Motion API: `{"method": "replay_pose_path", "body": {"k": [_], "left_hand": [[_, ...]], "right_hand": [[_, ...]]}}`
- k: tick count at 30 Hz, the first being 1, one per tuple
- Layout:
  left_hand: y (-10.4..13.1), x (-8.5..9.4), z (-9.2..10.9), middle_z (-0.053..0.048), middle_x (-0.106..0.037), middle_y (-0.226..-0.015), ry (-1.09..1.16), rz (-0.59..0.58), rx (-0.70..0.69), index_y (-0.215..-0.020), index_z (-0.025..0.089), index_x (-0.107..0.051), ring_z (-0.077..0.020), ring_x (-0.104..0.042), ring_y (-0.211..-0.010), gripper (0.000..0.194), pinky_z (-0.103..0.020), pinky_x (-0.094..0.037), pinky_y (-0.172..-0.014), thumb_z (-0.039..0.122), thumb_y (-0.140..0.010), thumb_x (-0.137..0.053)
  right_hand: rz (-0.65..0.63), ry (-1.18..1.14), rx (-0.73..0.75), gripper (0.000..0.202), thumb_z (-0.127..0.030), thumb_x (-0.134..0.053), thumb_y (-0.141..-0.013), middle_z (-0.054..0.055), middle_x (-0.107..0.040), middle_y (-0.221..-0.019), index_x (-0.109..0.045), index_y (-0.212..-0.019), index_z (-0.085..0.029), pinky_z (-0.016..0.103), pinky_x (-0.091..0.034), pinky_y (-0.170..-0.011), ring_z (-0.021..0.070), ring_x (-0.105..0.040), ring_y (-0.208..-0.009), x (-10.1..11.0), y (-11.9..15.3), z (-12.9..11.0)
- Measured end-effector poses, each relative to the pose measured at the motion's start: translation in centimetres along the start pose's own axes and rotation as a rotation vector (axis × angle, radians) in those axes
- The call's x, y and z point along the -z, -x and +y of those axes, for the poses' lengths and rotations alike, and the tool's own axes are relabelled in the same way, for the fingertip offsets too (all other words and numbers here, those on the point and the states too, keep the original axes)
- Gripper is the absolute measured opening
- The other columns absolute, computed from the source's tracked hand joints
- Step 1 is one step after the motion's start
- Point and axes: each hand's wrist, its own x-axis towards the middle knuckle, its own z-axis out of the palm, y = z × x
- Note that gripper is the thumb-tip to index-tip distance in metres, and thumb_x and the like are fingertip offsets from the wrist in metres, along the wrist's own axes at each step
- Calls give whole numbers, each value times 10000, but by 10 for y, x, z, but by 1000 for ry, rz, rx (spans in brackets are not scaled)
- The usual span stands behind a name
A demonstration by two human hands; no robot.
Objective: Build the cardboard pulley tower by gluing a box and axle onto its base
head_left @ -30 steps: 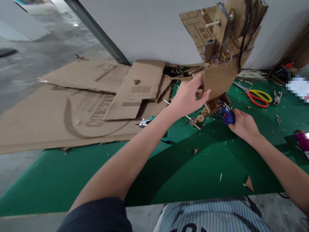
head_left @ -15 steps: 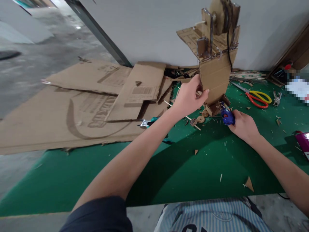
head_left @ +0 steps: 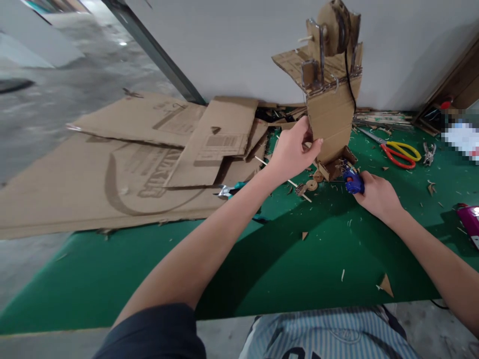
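Note:
A tall cardboard structure (head_left: 331, 119) stands on the green table, with a cardboard wheel (head_left: 332, 31) and a black cord at its top. My left hand (head_left: 295, 149) grips the lower left edge of the structure between thumb and fingers. My right hand (head_left: 379, 194) is closed around a blue tool (head_left: 354, 180) that looks like a glue gun, its tip at the structure's base. Just left of the base lie a small cardboard disc (head_left: 312, 185) and a thin wooden stick (head_left: 292, 183).
Large cardboard sheets (head_left: 149, 174) cover the table's left side. Teal-handled pliers (head_left: 228, 190) lie beside my left forearm. Scissors (head_left: 400, 152), a metal clip tool (head_left: 429, 153) and a magenta object (head_left: 469, 222) are at the right. Scraps are scattered about.
The upper part of the cardboard structure has tilted slightly to the left and away. My hands are almost in the same places, still holding the structure and the blue tool.

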Motion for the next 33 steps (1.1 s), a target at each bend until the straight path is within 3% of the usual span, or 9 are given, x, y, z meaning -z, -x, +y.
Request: {"method": "replay_pose_path", "body": {"k": [16,33], "left_hand": [[-1,1,4,-31,-676,-803,-35,-7,11,-1136,200,-578,-129,-613,-628,232,-224,-499,-530,253,-912,-606],[-2,4,-4,-65,-698,-843,-6,4,15,-1184,199,-597,-161,-628,-677,291,-260,-530,-569,285,-906,-607]], "right_hand": [[36,-36,35,211,-293,-525,-898,129,-710,-894,-607,-1017,-139,319,-321,-585,245,-651,-717,-1,1,3],[-24,34,65,407,-304,-562,-880,133,-768,-914,-630,-1245,-137,317,-375,-601,279,-714,-749,6,5,-1]]}}
